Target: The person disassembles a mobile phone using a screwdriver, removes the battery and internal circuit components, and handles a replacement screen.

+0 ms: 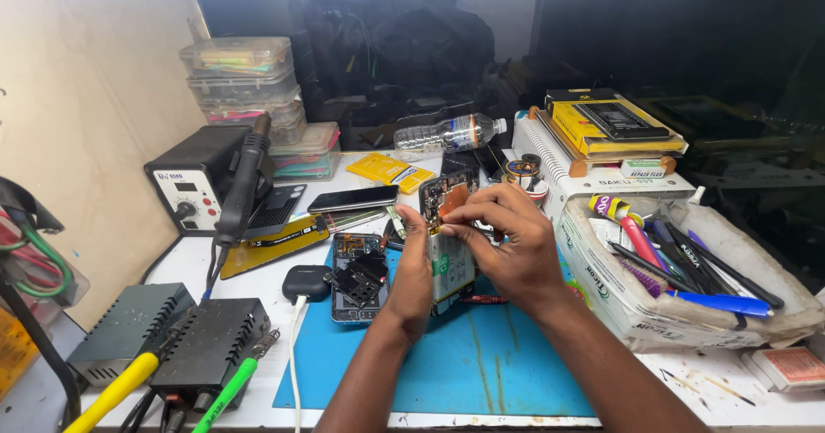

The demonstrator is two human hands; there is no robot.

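My left hand [411, 271] grips the left edge of an opened phone [449, 253], held upright above the blue work mat [481, 364]. The phone's back is off, showing its green battery and circuit board. My right hand [507, 240] wraps the phone's right side, its fingertips pinching at the upper board by an orange-brown part. A second opened phone [357, 278] with a black bracket lies flat on the mat, just left of my left hand.
A hot-air station [193, 184] with its black handle stands at the left, with stacked plastic boxes [249, 89] behind. A power supply [206, 347] and green-handled tool [232, 390] lie front left. A tool-filled tray [687, 270] sits right. A water bottle [447, 132] lies at the back.
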